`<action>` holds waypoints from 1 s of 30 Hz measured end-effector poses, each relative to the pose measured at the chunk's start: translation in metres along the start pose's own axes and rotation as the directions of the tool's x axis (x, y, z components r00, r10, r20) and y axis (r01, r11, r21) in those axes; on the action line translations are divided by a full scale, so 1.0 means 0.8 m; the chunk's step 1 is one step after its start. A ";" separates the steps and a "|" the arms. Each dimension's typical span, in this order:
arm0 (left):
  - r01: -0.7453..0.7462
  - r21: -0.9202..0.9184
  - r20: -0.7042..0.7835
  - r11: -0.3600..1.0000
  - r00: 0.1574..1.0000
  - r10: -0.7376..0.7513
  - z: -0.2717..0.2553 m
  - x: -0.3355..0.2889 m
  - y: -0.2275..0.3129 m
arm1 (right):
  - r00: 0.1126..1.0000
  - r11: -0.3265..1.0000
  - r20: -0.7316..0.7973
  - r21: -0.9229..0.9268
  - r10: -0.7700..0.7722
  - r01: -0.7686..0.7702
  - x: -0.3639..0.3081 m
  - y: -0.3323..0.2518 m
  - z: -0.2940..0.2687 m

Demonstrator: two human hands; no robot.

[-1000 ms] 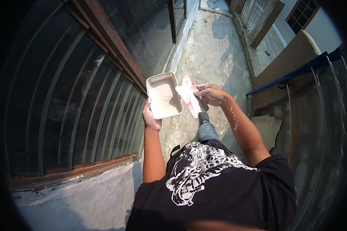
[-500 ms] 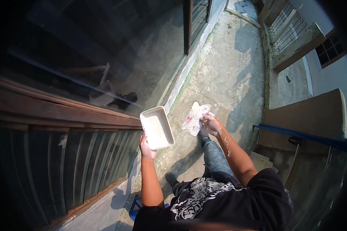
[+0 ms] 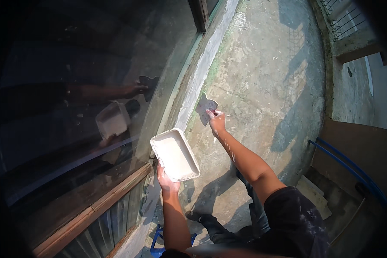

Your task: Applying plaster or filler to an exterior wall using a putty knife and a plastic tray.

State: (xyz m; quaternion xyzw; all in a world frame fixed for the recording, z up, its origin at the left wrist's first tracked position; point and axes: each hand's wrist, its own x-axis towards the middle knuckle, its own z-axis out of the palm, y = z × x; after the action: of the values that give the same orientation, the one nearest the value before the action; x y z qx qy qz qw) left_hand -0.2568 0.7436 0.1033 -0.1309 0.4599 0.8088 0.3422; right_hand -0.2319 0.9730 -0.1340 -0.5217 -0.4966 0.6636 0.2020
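My left hand (image 3: 168, 184) grips a white rectangular tray (image 3: 191, 160) from below at its near left side. White paste (image 3: 173, 154) lies in it, and its rim is smeared with the same stuff. Farther ahead and to the right, my right hand (image 3: 218, 121) pinches a thin, flat spreader (image 3: 206, 107) with curved, irregular edges. Its visible face looks grey and shaded. White smears mark my right fingers and forearm. The spreader is held close to the pale wall strip (image 3: 195, 91) below the window; whether it touches cannot be made out.
Dark window glass (image 3: 94, 81) fills the left and mirrors both hands. A wooden rail (image 3: 94, 210) runs below it. Concrete floor (image 3: 262, 73) stretches ahead. Part of a blue frame (image 3: 158, 241) stands by my left elbow, and blue bars (image 3: 348, 165) lie at the right.
My right arm has reached forward and left with the spreader, which has turned from its white-coated face to a grey one. The tray has moved slightly nearer. The view has swung toward the window.
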 end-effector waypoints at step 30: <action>0.120 -0.020 -0.080 0.993 0.989 -0.122 -0.065 0.043 -0.061 | 0.869 0.855 0.032 -0.166 -0.494 0.492 -0.037 0.136 0.083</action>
State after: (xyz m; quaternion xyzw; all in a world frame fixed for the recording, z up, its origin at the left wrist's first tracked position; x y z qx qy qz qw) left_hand -0.2547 0.7320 0.0249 -0.1938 0.4584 0.7841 0.3707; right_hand -0.2526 0.8738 -0.2165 -0.3961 -0.6667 0.5423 0.3231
